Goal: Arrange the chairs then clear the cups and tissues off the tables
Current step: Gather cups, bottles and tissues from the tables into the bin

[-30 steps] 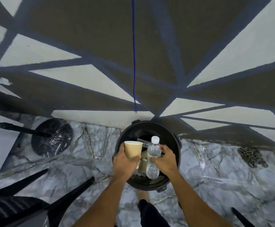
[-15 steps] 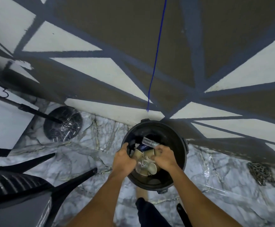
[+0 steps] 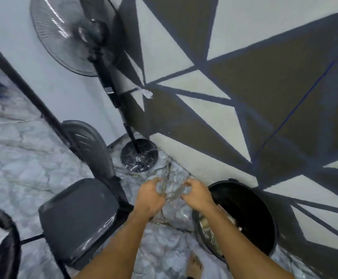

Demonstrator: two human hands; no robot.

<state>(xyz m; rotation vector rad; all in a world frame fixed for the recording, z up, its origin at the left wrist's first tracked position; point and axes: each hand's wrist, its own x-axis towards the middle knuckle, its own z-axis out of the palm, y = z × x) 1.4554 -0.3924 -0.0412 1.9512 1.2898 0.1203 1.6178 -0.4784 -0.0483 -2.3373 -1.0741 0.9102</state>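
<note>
Cups [image 3: 205,224] lie in black bin [image 3: 244,208], tan and blurred, partly hidden by right forearm. Left hand [image 3: 151,195] and right hand [image 3: 197,195] hover empty over marble floor [image 3: 23,168], fingers loosely curled, gripping nothing, hands apart. Bin stands at wall [image 3: 265,87], right of hands. Black chair [image 3: 79,218] stands just left of left arm. Fan [image 3: 67,31] fills corner beyond. Bare foot [image 3: 194,264] beside bin.

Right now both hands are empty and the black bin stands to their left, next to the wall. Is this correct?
No: the head view shows the black bin to their right, next to the wall. Left hand and right hand are empty.
</note>
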